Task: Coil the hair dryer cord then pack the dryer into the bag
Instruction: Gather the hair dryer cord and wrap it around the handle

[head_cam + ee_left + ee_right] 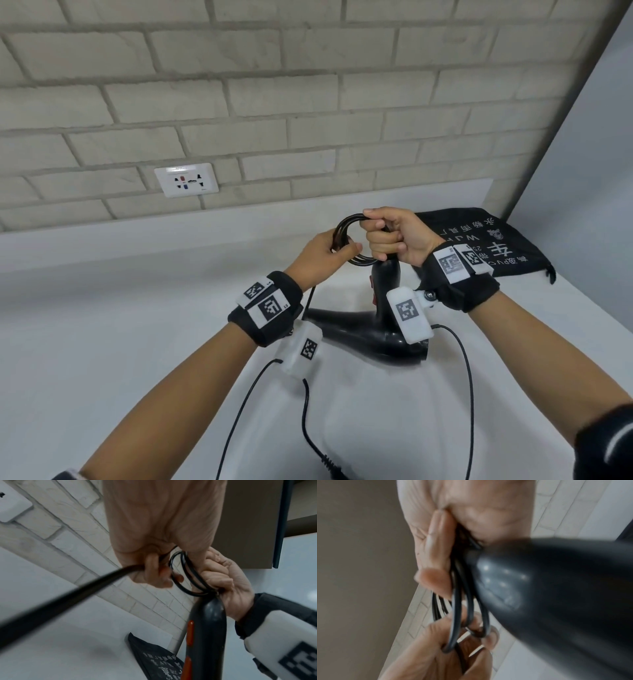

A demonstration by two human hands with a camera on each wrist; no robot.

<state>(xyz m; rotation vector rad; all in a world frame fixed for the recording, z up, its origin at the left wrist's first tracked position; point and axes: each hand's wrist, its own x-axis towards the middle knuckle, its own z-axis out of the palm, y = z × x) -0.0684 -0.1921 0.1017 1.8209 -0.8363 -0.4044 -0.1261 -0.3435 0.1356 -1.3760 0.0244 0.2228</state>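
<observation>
A black hair dryer with red switches hangs handle-up over the white counter. Its handle also shows in the left wrist view, and blurred in the right wrist view. My right hand grips the handle's top together with the coiled cord. My left hand grips the left side of the cord loops and the free length of cord. The loops pass between both hands. The black bag with white print lies flat behind my right wrist.
A brick wall with a white socket plate stands behind the counter. Loose cables trail down from my wrist cameras toward the near edge. A grey panel closes the right side.
</observation>
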